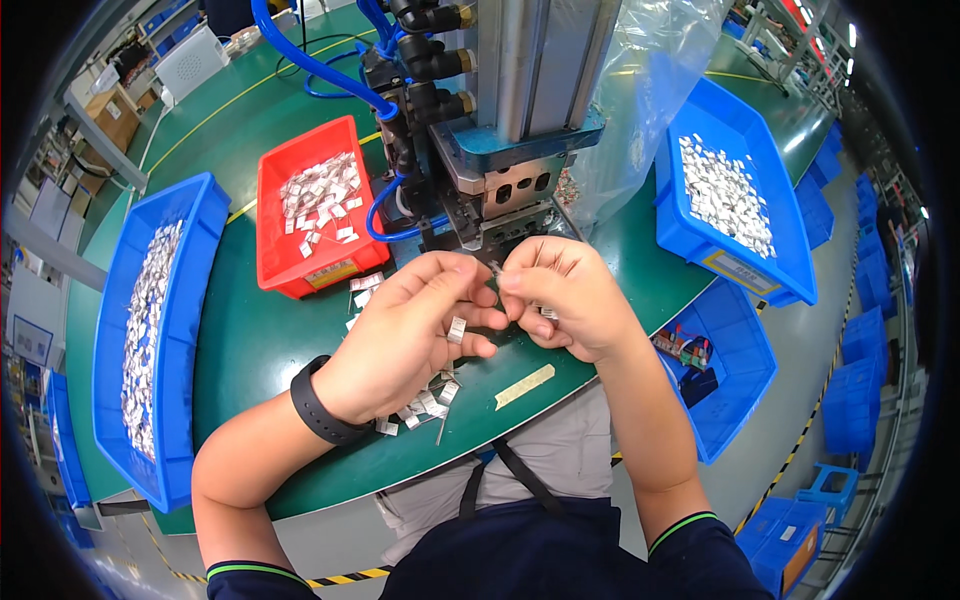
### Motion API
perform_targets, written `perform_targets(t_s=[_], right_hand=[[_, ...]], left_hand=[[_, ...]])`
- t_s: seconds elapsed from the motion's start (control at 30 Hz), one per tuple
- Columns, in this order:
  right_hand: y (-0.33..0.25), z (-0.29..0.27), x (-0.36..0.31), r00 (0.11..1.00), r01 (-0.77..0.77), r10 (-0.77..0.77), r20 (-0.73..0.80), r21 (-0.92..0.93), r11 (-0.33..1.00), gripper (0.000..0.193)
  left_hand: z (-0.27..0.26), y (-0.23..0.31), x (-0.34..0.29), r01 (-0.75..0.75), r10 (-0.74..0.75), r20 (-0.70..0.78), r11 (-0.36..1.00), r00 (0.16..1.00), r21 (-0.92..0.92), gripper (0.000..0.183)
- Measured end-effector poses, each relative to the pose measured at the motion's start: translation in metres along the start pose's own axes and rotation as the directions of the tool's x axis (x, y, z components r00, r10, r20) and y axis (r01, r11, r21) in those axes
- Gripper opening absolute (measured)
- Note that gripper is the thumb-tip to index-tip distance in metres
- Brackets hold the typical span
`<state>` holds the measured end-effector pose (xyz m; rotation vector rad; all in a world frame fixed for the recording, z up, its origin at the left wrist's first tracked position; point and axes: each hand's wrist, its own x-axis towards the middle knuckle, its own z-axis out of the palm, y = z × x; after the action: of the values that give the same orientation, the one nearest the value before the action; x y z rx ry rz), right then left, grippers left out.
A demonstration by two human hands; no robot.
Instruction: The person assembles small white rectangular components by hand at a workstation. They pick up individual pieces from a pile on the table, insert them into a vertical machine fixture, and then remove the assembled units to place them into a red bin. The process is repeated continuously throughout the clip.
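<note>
My left hand (405, 325), with a black band at the wrist, is closed in a pinch. A small white rectangular part (457, 330) sits between its lower fingers. Close beside it, my right hand (565, 300) is also closed, with thin wire-like leads (560, 250) sticking up from it and whitish pieces partly showing under its fingers. The fingertips of both hands meet around a tiny piece (494, 268) too small to make out, just in front of the metal press (515, 190). Loose white parts with leads (428, 402) lie on the green table below my left hand.
A red bin (268, 215) and a long blue bin (185, 370), both holding white parts, stand at the left. Another blue bin (790, 270) of white parts is at the right, above a lower blue bin (745, 385). Blue hoses (335, 80) run to the press.
</note>
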<state>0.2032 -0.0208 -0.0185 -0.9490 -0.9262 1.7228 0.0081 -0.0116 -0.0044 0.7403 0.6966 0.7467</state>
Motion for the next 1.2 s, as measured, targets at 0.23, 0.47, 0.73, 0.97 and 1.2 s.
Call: perform_targets(t_s=[0.23,0.47,0.73,0.97,1.2], right_hand=[[-0.008,0.010,-0.009,0.992,-0.118,0.125,0.018,-0.237,0.964,0.018],[0.010,0.029,-0.018,0.976,0.181,-0.214,0.038,-0.683,0.707,0.018],[0.002,0.010,-0.022,0.998,0.004,-0.015,-0.058,-0.194,0.981,0.016],[0.008,0.003,-0.026,0.996,0.034,-0.047,-0.074,-0.166,0.986,0.017],[0.010,0.001,-0.028,0.998,-0.061,0.062,0.011,-0.061,0.996,0.020]], left_hand=[[0.003,0.002,0.001,0.021,-0.027,-0.051,0.992,0.998,-0.123,0.027],[-0.001,0.002,0.000,0.057,-0.064,-0.053,0.990,0.997,-0.127,0.026],[0.007,0.001,-0.004,-0.023,0.025,-0.021,0.995,0.999,0.098,0.022],[-0.002,-0.005,-0.003,0.014,-0.019,0.023,0.982,1.000,0.190,0.020],[-0.002,-0.004,-0.003,0.018,-0.026,0.042,0.986,0.999,0.168,0.020]])
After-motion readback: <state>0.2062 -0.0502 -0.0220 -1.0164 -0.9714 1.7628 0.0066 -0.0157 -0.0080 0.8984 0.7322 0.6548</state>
